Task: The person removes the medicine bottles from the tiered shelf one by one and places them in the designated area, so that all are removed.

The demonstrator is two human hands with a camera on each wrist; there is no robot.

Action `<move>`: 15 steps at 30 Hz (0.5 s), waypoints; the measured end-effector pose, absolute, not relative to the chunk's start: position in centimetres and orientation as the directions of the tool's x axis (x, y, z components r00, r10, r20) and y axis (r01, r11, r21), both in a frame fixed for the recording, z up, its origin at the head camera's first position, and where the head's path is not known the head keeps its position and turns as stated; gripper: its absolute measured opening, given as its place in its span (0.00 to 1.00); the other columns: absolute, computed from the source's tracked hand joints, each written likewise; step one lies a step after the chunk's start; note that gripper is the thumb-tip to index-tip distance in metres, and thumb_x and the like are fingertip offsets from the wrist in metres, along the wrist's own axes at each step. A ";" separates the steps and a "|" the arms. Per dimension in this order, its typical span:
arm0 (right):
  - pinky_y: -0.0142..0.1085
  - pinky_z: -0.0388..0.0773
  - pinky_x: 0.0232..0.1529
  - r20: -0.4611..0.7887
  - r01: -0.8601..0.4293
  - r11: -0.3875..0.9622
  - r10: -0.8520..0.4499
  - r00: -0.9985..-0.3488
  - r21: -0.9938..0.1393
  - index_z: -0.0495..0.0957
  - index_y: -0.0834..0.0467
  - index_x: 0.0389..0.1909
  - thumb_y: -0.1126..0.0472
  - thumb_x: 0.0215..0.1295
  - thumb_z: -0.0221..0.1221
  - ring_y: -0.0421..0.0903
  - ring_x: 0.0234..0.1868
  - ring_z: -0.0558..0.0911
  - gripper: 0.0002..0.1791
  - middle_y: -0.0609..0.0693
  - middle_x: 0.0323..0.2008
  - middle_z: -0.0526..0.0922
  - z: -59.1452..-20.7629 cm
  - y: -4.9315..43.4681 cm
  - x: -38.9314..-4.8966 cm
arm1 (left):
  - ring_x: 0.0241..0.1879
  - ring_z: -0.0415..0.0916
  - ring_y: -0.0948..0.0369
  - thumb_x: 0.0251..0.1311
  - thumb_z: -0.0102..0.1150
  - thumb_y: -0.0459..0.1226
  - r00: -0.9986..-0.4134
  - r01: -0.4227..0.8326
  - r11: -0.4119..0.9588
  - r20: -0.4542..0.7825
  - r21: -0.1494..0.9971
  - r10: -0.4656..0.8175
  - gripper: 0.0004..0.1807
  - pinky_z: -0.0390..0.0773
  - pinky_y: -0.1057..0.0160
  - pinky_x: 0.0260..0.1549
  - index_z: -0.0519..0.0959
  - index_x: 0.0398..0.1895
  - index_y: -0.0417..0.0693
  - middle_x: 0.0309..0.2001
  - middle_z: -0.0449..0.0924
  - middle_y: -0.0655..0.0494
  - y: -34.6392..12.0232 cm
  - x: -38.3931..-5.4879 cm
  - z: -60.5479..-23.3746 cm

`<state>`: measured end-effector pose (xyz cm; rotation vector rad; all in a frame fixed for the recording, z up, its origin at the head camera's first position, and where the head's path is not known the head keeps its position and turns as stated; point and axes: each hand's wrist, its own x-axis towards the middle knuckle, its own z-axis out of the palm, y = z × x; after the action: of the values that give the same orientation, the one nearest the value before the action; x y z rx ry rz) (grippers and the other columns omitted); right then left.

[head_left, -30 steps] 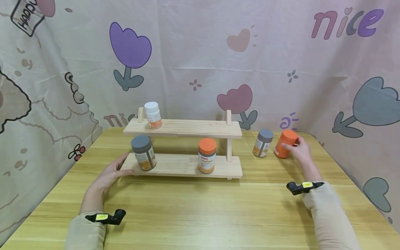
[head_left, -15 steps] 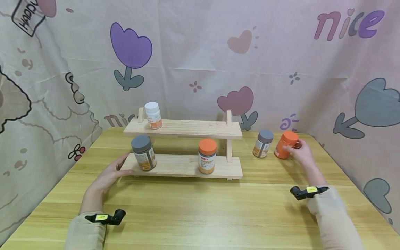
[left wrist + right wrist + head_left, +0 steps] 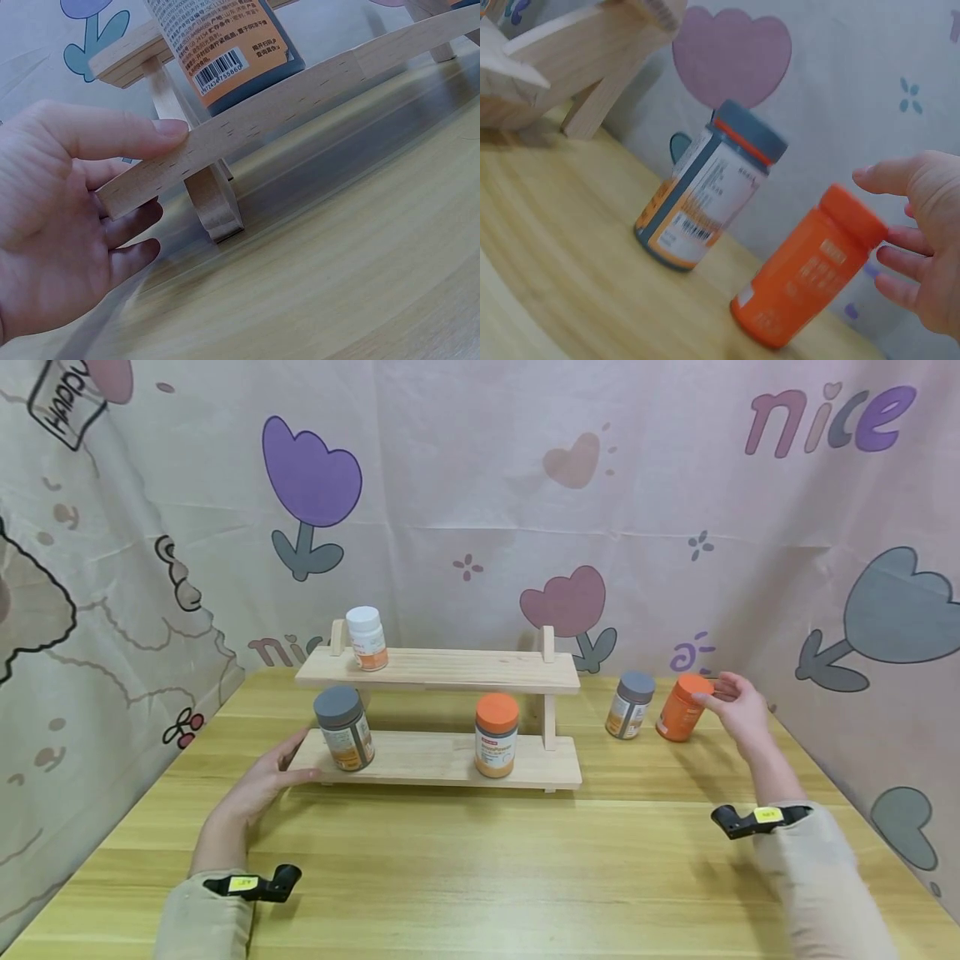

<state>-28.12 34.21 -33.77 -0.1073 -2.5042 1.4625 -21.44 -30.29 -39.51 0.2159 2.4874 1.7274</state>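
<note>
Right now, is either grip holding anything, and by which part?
Left grip holds the wooden rack by the left end of its lower board; right grip, beside the orange bottle, holds nothing.

Bare left hand (image 3: pixel 262 779) mid-left, gripping, thumb above fingers; bare right hand (image 3: pixel 741 714) mid-right, thumb and fingers parted. Beige-sleeved left arm (image 3: pixel 205 917) lower left, right arm (image 3: pixel 821 881) lower right.

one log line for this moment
left hand: grips lower shelf end | right hand: at orange jar, contact unclear | orange jar: standing on table
</note>
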 end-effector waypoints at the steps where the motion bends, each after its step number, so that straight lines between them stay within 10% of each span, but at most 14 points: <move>1: 0.54 0.60 0.62 0.171 -0.058 0.500 0.183 -0.968 -0.864 0.44 0.70 0.69 0.53 0.66 0.53 0.66 0.63 0.59 0.41 0.71 0.65 0.56 -33.5 34.2 -28.1 | 0.68 0.28 0.38 0.56 0.60 0.35 -0.984 0.055 0.345 -0.007 0.937 0.176 0.49 0.35 0.37 0.63 0.36 0.71 0.34 0.71 0.31 0.33 -30.3 -21.5 -39.5; 15: 0.51 0.59 0.63 0.227 -0.132 0.516 0.126 -0.966 -0.847 0.47 0.63 0.71 0.46 0.63 0.56 0.59 0.64 0.61 0.44 0.65 0.65 0.61 -28.5 31.2 -27.9 | 0.68 0.28 0.38 0.56 0.60 0.36 -0.985 0.052 0.347 -0.009 0.936 0.173 0.50 0.35 0.37 0.63 0.35 0.71 0.33 0.71 0.30 0.33 -30.3 -21.4 -39.5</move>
<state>-27.91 31.19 -28.50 0.0049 -2.4987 1.4289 -21.43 -30.29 -39.54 0.2093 2.4894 1.7234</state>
